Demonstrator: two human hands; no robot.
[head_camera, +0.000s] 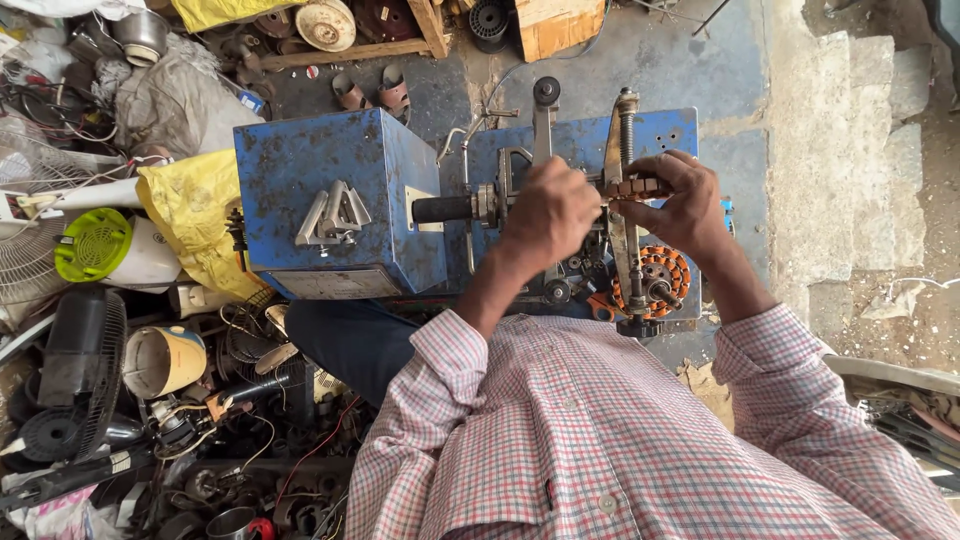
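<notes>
Head camera looks straight down on a person in a red-and-white checked shirt (600, 440) working at a blue metal winding machine (340, 200) set on a grey concrete floor (690, 70). Both hands meet over the machine's right half. Left hand (548, 215) is bunched, fingers curled together just right of the black shaft (440, 209) that sticks out of the blue box; what they pinch is hidden under the knuckles, so I cannot tell whether they clamp anything. Right hand (680, 205) arches over a short row of brown blocks (632, 187), its fingertips closed on the row's right end and thumb underneath, close beside the upright threaded rod (627, 130). Below that hand, a round stator with orange copper coils (655, 280) sits mounted on the machine, near the wrist but not touched. A grey bracket (333, 215) is bolted on the box's top face. To the left lie a crumpled yellow plastic bag (195, 205), a green fan motor housing (95, 245), a black fan guard (85, 370) and a heap of wires and motor parts (240, 440). Wooden boards (430, 30) lie at the top edge.
</notes>
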